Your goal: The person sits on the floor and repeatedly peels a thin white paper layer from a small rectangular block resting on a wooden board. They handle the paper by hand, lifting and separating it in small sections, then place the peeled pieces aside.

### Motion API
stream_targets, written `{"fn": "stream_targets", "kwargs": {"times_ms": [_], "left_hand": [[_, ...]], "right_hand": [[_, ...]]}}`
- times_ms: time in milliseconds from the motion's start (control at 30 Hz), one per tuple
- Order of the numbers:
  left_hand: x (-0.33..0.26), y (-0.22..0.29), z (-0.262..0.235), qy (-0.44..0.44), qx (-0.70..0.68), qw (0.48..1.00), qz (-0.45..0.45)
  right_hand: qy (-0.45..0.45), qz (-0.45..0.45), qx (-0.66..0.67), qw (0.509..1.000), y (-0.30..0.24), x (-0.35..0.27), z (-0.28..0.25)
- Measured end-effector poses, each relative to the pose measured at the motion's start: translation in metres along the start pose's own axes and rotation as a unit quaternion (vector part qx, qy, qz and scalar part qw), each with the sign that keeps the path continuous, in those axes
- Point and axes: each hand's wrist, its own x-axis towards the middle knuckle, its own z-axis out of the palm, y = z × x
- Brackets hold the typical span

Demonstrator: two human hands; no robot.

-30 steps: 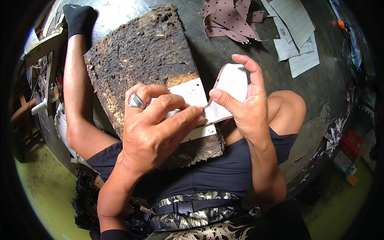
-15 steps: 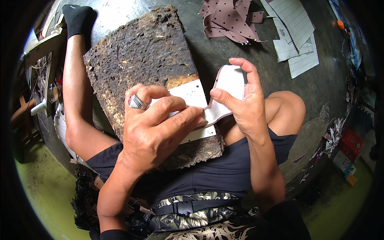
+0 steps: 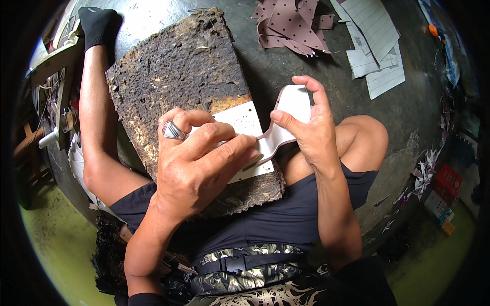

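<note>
I sit on the floor with a rough, pitted dark board [image 3: 178,76] resting across my lap. My right hand [image 3: 311,132] grips a curved pale leather piece with a brown edge [image 3: 291,109], thumb and fingers around its upper part. My left hand [image 3: 199,163], with a silver ring on one finger, presses its fingertips on the lower end of that piece and on a white perforated card [image 3: 240,122] lying on the board. My left hand hides most of the card.
A pile of brown dotted leather pieces [image 3: 291,23] lies on the grey floor beyond the board. Lined white paper sheets [image 3: 375,46] lie at the upper right. My left leg in a black sock [image 3: 97,20] stretches out at left. Small boxes [image 3: 444,191] lie at the right.
My right hand has shifted the pale leather piece slightly down and toward the left hand. The left hand stays pressed on the board.
</note>
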Motion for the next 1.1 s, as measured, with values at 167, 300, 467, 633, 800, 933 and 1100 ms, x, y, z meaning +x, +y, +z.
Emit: {"fn": "stream_targets", "kwargs": {"times_ms": [167, 300, 467, 633, 800, 933, 1100], "left_hand": [[-0.001, 0.0, 0.0, -0.001, 0.002, 1.0, -0.004], [-0.001, -0.001, 0.001, 0.001, 0.01, 1.0, 0.008], [-0.002, -0.003, 0.002, 0.011, 0.012, 1.0, 0.018], [-0.004, -0.003, 0.006, 0.021, 0.017, 1.0, 0.014], [-0.005, -0.002, 0.011, 0.036, 0.021, 0.999, 0.01], [-0.004, -0.002, 0.011, 0.036, 0.028, 0.999, 0.013], [0.0, 0.001, 0.012, 0.033, 0.049, 0.998, 0.009]], "right_hand": [[0.006, 0.008, -0.018, 1.0, 0.005, 0.003, -0.006], [0.013, 0.025, -0.029, 0.999, 0.007, 0.004, -0.01], [0.018, 0.014, -0.051, 0.998, 0.008, 0.005, -0.011], [0.026, 0.008, -0.065, 0.998, 0.009, 0.005, -0.013], [0.032, 0.015, -0.076, 0.996, 0.01, 0.006, -0.015], [0.04, 0.015, -0.058, 0.997, 0.012, 0.006, -0.016], [0.062, 0.005, -0.078, 0.995, 0.008, 0.008, -0.022]]}}
